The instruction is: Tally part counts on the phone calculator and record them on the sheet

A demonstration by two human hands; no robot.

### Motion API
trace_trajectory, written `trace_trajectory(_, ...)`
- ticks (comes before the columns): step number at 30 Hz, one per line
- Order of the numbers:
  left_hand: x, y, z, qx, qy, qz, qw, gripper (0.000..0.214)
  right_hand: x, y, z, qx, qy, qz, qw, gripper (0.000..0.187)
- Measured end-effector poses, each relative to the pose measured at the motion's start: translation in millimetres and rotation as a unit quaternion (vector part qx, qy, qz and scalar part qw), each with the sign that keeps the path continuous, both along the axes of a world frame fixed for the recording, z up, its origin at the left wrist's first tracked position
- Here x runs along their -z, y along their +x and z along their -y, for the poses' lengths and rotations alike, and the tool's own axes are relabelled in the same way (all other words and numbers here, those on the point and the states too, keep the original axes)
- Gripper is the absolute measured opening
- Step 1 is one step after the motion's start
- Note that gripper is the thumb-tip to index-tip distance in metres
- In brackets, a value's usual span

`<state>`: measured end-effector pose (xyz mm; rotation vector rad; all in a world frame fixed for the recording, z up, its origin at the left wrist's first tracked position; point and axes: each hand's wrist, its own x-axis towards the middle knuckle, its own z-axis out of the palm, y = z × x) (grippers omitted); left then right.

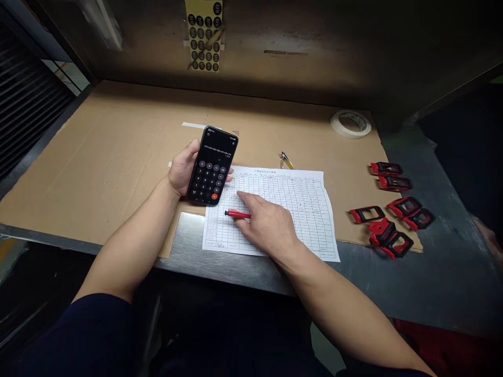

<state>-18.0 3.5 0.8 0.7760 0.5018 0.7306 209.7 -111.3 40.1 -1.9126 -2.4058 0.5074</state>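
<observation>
The left hand (183, 167) curls around a black smartphone (212, 165) showing calculator keys. The right hand (267, 222) pinches a slim red pen (238, 214), resting on white printed grid paper (302, 209).

Cardboard sheet (98, 157) on a steel bench (444, 283), red frames (393, 220) at right
The frames, red and black plastic, lie loosely along the cardboard's right edge, some overlapping, some out on the steel. A tape roll (350, 124) lies flat near the back right corner, a small metal clip (286, 160) with yellow sits mid-sheet, and a sheet of round black stickers (203, 34) hangs on the back wall
</observation>
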Motion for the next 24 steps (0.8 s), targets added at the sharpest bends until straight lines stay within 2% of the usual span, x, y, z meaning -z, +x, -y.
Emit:
trace_trajectory(13, -1.7, 6.1, 3.6, -0.006, -0.008, -0.004, 1.000, 0.084, -1.8, -0.6, -1.0, -0.019, -0.005, -0.004, 1.000, 0.062)
trace_trajectory(20, -2.3, 4.5, 3.3, 0.007, -0.020, -0.006, 1.000, 0.086, -0.4, -0.2, 0.7, -0.052, -0.022, 0.021, 0.998, 0.079)
trace_trajectory(24, -4.5, 5.4, 4.2, 0.022, -0.030, -0.008, 0.999, 0.087, -0.9, -4.2, 0.8, -0.056, -0.021, 0.032, 0.998, 0.075)
